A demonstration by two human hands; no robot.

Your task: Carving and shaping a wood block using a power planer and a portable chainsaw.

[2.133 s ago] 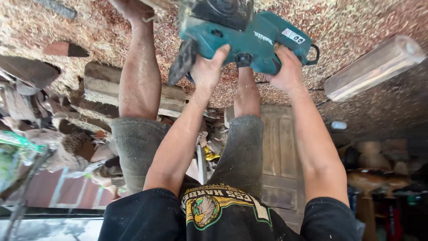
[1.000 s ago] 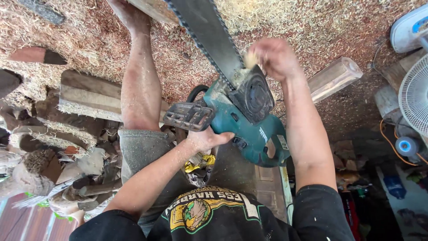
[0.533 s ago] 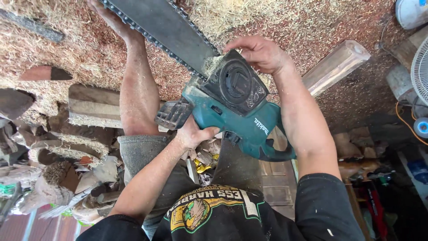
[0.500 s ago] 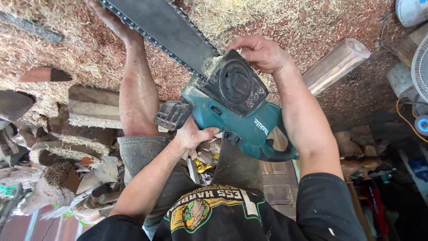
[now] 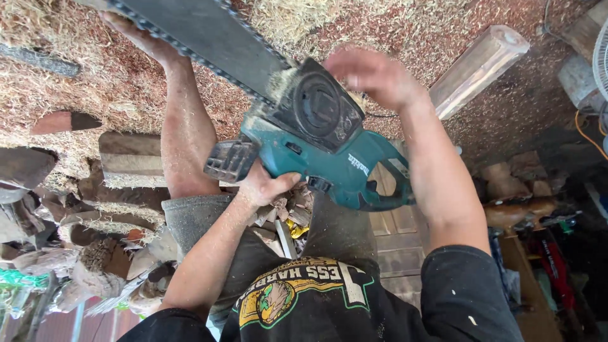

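Note:
A teal and black chainsaw [image 5: 316,145] lies across my lap, its long dark guide bar [image 5: 196,31] pointing up and left over my leg. My left hand [image 5: 265,185] grips the underside of the saw's body near the black front guard. My right hand [image 5: 373,77] is blurred, raised just above and to the right of the round black side cover [image 5: 320,107], fingers loosely apart and holding nothing I can see. Sawdust clings to the saw where the bar meets the body.
Sawdust and wood shavings [image 5: 76,88] cover the ground. A squared wooden post [image 5: 478,66] lies at upper right. Cut wood blocks [image 5: 130,158] and scrap pieces pile up at left. A fan [image 5: 601,57] stands at the right edge, near an orange cable.
The saw has turned from hanging upright to lying with its bar up-left. My right hand has lifted off the round side cover and moved right. My left hand keeps its grip.

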